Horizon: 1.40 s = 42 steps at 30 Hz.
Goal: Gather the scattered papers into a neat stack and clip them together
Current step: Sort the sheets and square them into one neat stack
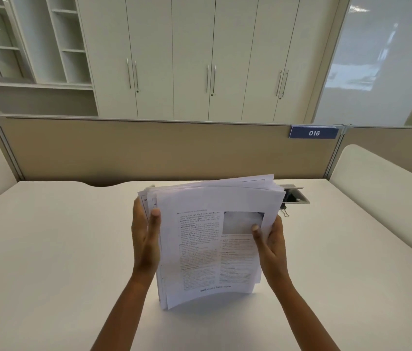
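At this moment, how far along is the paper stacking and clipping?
Done: the white printed paper sheets are gathered into one bundle. In hand: the left hand and right hand hold it upright on the white desk, its top edges uneven, so squaring is unfinished. Left: the black metal binder clip lies on the desk behind the bundle, unattached.

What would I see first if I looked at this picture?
The stack of papers, held upright mid-table by the left grip and right grip at its sides. A black binder clip lies on the white table just past its right edge. A blue 016 sign hangs on the partition behind.
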Available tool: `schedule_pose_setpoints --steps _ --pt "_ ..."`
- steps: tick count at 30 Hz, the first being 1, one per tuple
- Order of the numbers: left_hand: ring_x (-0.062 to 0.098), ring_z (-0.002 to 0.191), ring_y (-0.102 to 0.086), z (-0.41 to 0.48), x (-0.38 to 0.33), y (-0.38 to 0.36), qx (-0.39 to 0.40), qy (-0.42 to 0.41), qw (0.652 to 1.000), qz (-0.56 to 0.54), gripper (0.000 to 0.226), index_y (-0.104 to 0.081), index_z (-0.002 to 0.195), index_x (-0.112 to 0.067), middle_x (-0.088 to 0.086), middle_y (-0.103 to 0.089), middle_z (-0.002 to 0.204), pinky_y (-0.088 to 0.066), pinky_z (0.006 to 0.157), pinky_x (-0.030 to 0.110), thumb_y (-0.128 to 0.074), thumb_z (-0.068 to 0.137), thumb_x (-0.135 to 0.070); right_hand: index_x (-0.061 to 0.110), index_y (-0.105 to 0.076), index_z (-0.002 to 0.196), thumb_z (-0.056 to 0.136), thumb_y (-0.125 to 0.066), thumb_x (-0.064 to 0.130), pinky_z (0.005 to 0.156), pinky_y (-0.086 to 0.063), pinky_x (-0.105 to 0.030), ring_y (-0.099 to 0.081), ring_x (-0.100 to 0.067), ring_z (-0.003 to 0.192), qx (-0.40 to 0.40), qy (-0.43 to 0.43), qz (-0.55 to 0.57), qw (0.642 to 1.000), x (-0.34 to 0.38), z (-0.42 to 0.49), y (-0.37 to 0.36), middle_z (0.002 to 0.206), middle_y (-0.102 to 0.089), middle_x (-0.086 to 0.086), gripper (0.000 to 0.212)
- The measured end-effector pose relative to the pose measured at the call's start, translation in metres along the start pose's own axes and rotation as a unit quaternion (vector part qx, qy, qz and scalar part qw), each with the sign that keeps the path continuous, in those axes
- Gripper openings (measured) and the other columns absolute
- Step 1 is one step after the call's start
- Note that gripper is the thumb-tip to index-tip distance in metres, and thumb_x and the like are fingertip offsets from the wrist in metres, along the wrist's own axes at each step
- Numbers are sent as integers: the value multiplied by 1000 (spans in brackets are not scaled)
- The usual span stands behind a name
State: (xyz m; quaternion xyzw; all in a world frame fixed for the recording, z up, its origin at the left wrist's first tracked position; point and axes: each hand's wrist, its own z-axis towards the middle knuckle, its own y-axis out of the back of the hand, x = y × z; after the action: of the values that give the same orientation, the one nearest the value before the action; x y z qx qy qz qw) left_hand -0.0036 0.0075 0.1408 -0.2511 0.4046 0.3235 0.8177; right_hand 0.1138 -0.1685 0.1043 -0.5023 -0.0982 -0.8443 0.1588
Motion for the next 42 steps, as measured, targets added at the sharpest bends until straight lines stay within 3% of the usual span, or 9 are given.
schedule_pose_setpoints --steps 5,8,12,17,24,35,37,40,42 --pt "-1 116 -45 15 -15 -6 26 -46 992 118 69 -27 125 -47 -13 -41 135 -38 92 7 -36 67 -83 58 -22 121 84 -47 31 66 -53 -12 -54 9 103 22 67 -69 995 13 1 -3 106 -48 44 52" --pt "6 110 -49 15 -13 -8 56 -46 984 161 50 -27 122 -49 -15 -42 130 -47 89 24 -49 77 -55 59 -19 124 83 -52 31 63 -51 -8 -52 10 106 35 74 -112 990 12 1 -4 108 -45 46 59" --pt "8 102 -55 15 -7 -3 31 -11 996 77 58 -36 130 -22 -11 -52 116 -50 71 5 -56 78 -37 40 -37 117 84 -54 26 65 -54 -18 -59 5 94 -15 29 -60 998 10 5 2 97 -56 30 40" --pt "7 81 -66 -8 15 7 60 106 992 15 79 -54 101 -29 -14 -65 93 -53 56 13 -61 42 -83 31 -49 106 83 -57 20 68 -58 -23 -64 -12 88 23 -31 13 999 3 0 7 99 -61 7 26" --pt "7 84 -70 -73 74 20 61 240 968 -36 78 -64 92 -27 -12 -75 86 -55 64 17 -74 33 -75 15 -61 109 78 -67 12 69 -56 -21 -69 -14 91 63 -203 57 975 -51 -45 12 106 -70 -5 32" --pt "22 84 -63 -90 106 19 38 292 955 33 103 -59 99 -14 6 -65 89 -55 54 17 -66 24 -83 19 -63 97 85 -62 11 69 -54 -20 -65 -14 89 9 -220 -5 976 -79 -65 -9 94 -69 2 15" --pt "23 84 -63 -98 114 23 40 292 953 68 90 -58 100 -14 2 -65 88 -55 53 17 -69 36 -77 20 -64 90 84 -64 12 70 -51 -20 -64 -16 85 25 -243 -35 969 -87 -70 -8 89 -69 2 10" --pt "21 83 -62 -98 123 24 48 287 950 112 43 -59 107 -4 -1 -63 85 -52 51 13 -68 76 -32 19 -65 80 82 -66 10 67 -47 -24 -60 -19 77 31 -252 -69 965 -93 -72 -6 79 -68 2 9" --pt "17 79 -62 -94 126 26 59 278 949 137 28 -59 109 -3 4 -65 88 -52 54 13 -63 83 -14 11 -67 80 80 -67 7 67 -48 -29 -60 -22 75 25 -247 -75 966 -93 -67 -5 77 -68 -2 3"
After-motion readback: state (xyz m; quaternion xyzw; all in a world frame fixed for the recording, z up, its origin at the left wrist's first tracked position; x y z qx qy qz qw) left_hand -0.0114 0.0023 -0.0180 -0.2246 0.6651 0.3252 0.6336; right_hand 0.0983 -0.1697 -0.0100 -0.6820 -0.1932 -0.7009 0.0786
